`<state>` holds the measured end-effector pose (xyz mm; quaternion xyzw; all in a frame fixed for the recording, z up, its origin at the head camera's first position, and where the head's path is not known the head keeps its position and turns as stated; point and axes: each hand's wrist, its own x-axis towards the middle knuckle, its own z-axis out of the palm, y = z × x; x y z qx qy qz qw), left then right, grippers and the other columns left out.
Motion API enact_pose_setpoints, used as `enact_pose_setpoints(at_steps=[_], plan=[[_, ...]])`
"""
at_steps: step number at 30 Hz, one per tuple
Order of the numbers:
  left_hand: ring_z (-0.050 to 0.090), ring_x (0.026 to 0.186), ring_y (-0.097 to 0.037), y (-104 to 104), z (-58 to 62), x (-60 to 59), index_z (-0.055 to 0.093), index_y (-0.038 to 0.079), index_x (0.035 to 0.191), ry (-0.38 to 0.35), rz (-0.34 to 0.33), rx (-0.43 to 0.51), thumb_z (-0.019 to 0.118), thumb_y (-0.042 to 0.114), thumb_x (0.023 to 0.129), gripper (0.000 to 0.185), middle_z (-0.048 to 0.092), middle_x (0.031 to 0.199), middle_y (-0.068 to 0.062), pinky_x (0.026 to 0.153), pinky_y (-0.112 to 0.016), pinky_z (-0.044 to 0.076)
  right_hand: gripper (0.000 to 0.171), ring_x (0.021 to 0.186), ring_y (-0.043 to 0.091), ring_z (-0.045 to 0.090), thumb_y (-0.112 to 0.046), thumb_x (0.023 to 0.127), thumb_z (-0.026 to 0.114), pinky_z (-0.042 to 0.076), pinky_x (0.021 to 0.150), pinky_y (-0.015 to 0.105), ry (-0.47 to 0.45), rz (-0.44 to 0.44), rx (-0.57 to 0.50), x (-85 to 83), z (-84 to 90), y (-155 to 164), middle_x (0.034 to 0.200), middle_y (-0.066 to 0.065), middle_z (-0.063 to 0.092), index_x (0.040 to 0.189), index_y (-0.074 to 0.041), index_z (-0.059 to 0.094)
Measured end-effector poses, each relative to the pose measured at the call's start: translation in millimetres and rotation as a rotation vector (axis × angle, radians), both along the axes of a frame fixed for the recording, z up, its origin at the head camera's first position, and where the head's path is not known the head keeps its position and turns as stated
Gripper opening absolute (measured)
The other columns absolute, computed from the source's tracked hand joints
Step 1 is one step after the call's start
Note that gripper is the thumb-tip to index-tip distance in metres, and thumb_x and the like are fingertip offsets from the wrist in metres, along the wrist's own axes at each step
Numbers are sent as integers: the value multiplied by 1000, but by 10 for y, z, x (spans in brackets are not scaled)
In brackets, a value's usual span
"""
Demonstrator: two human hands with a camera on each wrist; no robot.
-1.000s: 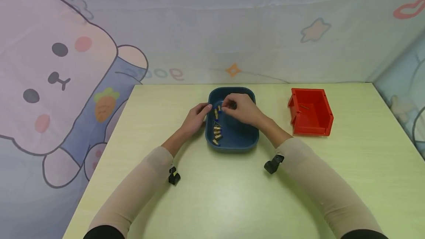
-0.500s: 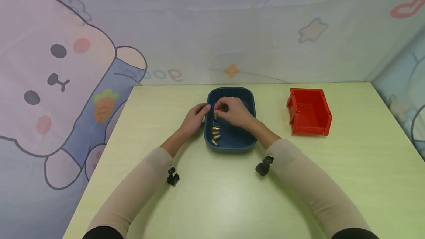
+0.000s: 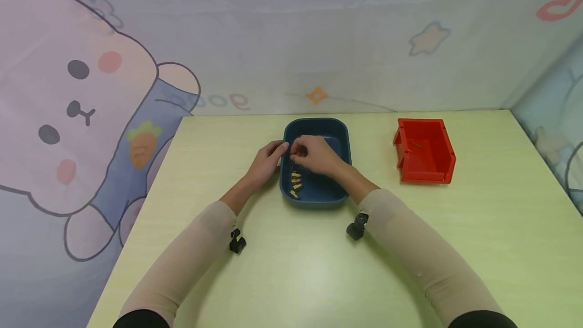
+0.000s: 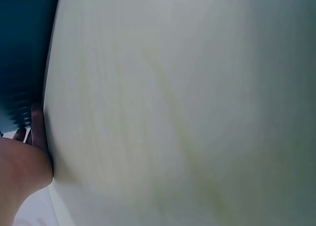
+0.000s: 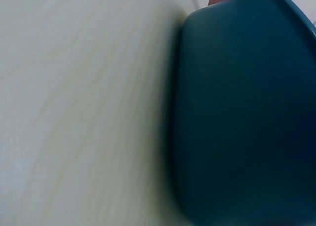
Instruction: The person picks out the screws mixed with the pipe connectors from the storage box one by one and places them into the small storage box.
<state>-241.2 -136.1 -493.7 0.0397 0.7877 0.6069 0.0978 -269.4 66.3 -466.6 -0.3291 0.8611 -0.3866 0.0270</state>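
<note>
A dark blue tray (image 3: 339, 130) stands in the middle of the pale green table (image 3: 291, 267). Several small brass pieces (image 3: 295, 182) lie in a row along its left inner side. My left hand (image 3: 268, 158) grips the tray's left rim, fingers curled over the edge. My right hand (image 3: 314, 155) is inside the tray with fingers curled, fingertips pinched together on a small brass piece that is mostly hidden, close to the left hand's fingertips. The right wrist view shows only the tray's outer wall (image 5: 247, 117) and table. A left finger (image 4: 37, 127) lies against the tray's side (image 4: 22, 48).
A red bin (image 3: 425, 166) stands on the table to the right of the tray, with a thin small item (image 3: 415, 144) inside. A cartoon-printed cloth backdrop (image 3: 91, 90) rises behind and to the left of the table.
My right hand has moved left inside the tray, from its middle toward the left rim and the left hand. The left hand has stayed on the rim.
</note>
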Motion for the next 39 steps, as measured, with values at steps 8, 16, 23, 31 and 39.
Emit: enact_pose_setpoints(at_steps=[8,16,23,31,39], plan=[[50,144,-25,35,13,-16,54,7,153,-1,1,4,52,54,110,63,54,155,-13,107,-48,54,6,85,20,65,-10,95,79,57,80,35,42,19,146,-7,-24,16,90,5,70,93,-7,74],[50,144,-26,36,21,-14,53,5,153,-12,4,23,52,53,110,64,54,155,-13,108,-48,54,10,81,19,63,-8,93,80,56,77,35,49,52,193,6,-33,10,85,4,68,89,-7,71],[50,144,-26,22,13,1,53,5,152,-3,9,20,51,52,110,63,54,154,-14,108,-49,54,13,79,17,63,-10,91,82,55,75,34,47,54,200,20,-42,7,84,2,68,88,-9,70],[49,145,-27,18,39,1,53,5,153,-10,8,2,51,53,110,64,53,155,-14,110,-49,52,16,77,19,59,-12,93,81,51,73,34,35,50,263,27,-43,3,80,2,65,84,-12,68],[49,145,-27,31,30,21,53,4,152,4,16,5,51,52,110,64,55,154,-13,108,-47,54,12,80,20,60,-11,93,80,53,74,34,37,37,295,21,-67,-2,85,5,65,85,-10,72]])
